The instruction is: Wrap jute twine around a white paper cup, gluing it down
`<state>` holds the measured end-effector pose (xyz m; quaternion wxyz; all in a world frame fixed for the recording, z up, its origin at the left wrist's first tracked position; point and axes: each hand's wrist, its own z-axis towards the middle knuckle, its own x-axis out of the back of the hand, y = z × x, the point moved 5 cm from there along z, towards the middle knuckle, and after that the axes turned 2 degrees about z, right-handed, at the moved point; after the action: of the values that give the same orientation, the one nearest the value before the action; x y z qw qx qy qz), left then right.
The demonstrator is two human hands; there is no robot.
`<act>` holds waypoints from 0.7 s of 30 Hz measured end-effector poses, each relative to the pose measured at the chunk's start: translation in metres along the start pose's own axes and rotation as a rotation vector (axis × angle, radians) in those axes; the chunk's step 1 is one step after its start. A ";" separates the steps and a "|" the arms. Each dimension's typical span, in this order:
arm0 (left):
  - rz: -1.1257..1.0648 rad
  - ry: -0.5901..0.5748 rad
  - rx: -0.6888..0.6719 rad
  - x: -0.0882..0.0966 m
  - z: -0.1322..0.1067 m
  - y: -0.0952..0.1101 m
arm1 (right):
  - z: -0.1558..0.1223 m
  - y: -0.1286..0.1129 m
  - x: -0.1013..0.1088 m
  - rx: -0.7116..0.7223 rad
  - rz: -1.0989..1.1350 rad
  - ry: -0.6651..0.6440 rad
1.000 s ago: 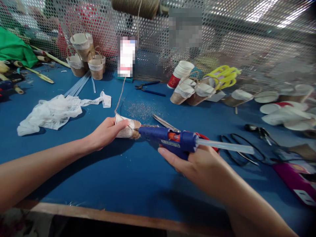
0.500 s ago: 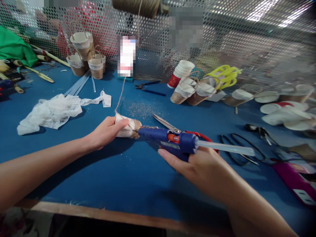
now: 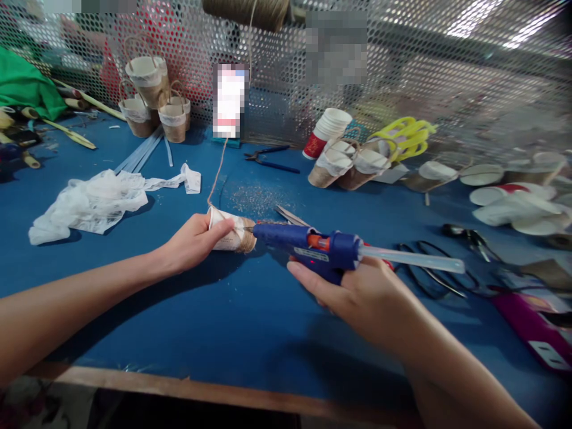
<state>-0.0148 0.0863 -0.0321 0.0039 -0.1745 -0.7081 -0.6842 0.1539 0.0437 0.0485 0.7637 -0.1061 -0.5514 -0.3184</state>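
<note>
My left hand [image 3: 199, 237] is closed around a paper cup [image 3: 230, 241] lying on its side, its right end wrapped in brown twine. A strand of twine [image 3: 218, 173] runs from the cup up towards the spool [image 3: 245, 13] above. In my right hand [image 3: 353, 292] is a blue hot glue gun [image 3: 308, 245], its nozzle at the cup's twine-wrapped part. A clear glue stick [image 3: 413, 260] sticks out of the gun's back. Partly hidden behind the gun lie red-handled scissors [image 3: 289, 214].
White lace [image 3: 96, 199] lies left, beside glue sticks [image 3: 142, 152]. Twine-wrapped cups [image 3: 149, 80] stand at the back left; others [image 3: 333, 162] lie near stacked paper cups [image 3: 328, 131]. Blue-handled pliers [image 3: 272, 161] lie in front of a perforated metal screen [image 3: 277, 77]. Black-handled scissors [image 3: 429, 274] lie right.
The glue gun has tilted, its nozzle end rising slightly and its back dropping; the nozzle now sits higher on the cup. My left hand still holds the cup in nearly the same place.
</note>
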 end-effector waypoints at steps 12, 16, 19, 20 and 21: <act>0.130 -0.018 -0.051 -0.002 -0.004 0.002 | 0.001 0.017 -0.017 -0.428 0.369 -0.145; 0.189 -0.020 -0.076 -0.001 -0.006 0.003 | 0.001 0.017 -0.019 -0.499 0.462 -0.158; 0.203 -0.029 -0.087 -0.002 -0.007 0.002 | 0.002 0.017 -0.018 -0.529 0.492 -0.173; 0.205 -0.030 -0.092 -0.002 -0.007 0.002 | 0.002 0.018 -0.017 -0.545 0.505 -0.170; 0.211 -0.029 -0.095 -0.002 -0.007 0.002 | 0.002 0.018 -0.017 -0.561 0.515 -0.161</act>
<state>-0.0139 0.0787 -0.0304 0.0572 -0.2580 -0.6525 -0.7102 0.1603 0.0653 0.0375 0.7144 -0.4704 -0.4563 -0.2451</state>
